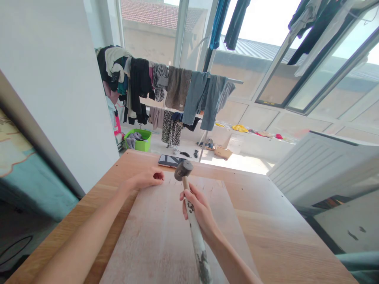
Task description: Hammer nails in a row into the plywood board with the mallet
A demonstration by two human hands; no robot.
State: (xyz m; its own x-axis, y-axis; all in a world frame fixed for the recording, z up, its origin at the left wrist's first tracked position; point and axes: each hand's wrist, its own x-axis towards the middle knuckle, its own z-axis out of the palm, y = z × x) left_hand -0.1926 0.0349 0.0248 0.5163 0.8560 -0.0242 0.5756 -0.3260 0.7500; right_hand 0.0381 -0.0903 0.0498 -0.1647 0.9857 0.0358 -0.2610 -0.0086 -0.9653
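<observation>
My right hand grips the pale, paint-worn handle of a mallet with a dark, cylindrical head. The mallet is raised over a whitish wooden board, its long handle slanting back toward me. Along the board's far edge, several thin nails stand upright in a row. At the far left corner of the board rests my left hand, its fingers curled and the fingertips close together. Whatever those fingertips hold, if anything, is too small to make out.
The board lies on a wooden table. A phone lies at the table's far edge. Beyond are a drying rack with jeans, a green basket and windows. A white ridged appliance or cabinet stands to the right.
</observation>
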